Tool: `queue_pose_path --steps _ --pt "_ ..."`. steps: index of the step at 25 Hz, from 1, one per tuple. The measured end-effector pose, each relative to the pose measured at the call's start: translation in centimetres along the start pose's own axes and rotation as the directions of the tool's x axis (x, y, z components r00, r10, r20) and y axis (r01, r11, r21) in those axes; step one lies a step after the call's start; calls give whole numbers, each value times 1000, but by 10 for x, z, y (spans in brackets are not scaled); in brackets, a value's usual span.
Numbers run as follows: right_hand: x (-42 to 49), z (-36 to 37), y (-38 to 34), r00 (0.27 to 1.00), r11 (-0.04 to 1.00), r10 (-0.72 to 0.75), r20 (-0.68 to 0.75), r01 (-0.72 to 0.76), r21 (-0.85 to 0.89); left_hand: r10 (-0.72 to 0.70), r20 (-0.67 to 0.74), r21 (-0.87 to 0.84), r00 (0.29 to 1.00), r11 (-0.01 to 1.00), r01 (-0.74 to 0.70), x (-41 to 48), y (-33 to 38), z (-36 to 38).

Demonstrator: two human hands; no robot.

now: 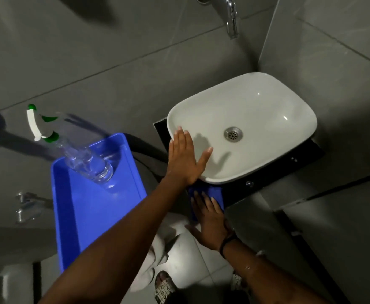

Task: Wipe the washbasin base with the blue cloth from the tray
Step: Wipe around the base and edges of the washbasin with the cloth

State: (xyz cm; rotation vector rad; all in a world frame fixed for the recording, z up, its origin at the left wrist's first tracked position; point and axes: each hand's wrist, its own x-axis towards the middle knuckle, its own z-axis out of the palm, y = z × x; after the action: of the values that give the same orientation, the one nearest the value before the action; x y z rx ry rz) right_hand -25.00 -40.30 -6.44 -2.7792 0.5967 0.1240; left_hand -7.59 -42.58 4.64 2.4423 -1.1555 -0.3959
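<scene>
- Left hand [185,157] lying flat w/ fingers spread, palm pressing on near-left rim of white washbasin [256,110]; grip apart, clasping nothing.
- Right hand [209,220] sitting below and just right of left hand, fingers stretched flat over blue cloth [212,191]; grip apart, pressing down on cloth rather than closing round it.
- Blue cloth lying under right fingertips, against front edge of black base [289,167] beneath the basin, just below left palm. Part of cloth is hidden by the hand.
- Black base is showing as dark slab under the basin, sticking out at its left, near and right sides; small shiny fixings are showing on its front face, right of the cloth.
- Drain [233,134] sitting at basin bottom, right of left hand's fingertips and apart from them.
- Tap [232,16] hanging from wall well above both hands, spout pointing down toward basin.
- Blue tray [87,207] standing left of left forearm, close beside it; can't tell what is carrying it.
- Clear spray bottle [85,163] w/ white-and-green trigger head is standing at tray's far end, leaning away from the hands to the upper left; it's blurred.
- Dark band is sitting on right wrist [226,244].
- Sandalled foot [163,284] on pale floor tiles, below both hands, between the two forearms.
- Grey tiled walls are filling the rest behind basin and tray.
</scene>
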Motion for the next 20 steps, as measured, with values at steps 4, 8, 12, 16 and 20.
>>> queue_pose_path --steps 4,8,12,16,20 --pt "-12 12 38 998 995 -55 23 53 85 -80 42 215 996 974 69 33 5 30" --pt "-21 -5 132 1000 999 21 0 -21 33 -77 -85 208 993 974 94 38 -4 45" --pt "-5 -48 246 971 970 240 16 -239 -50 -66 -88 284 994 955 88 41 -10 51" --pt "18 -83 346 891 891 451 -44 -453 -27 -89 -111 345 990 931 122 43 -13 52" --pt "34 -85 362 859 862 505 -79 -507 -6 -104 -104 315 989 940 132 43 -11 49"
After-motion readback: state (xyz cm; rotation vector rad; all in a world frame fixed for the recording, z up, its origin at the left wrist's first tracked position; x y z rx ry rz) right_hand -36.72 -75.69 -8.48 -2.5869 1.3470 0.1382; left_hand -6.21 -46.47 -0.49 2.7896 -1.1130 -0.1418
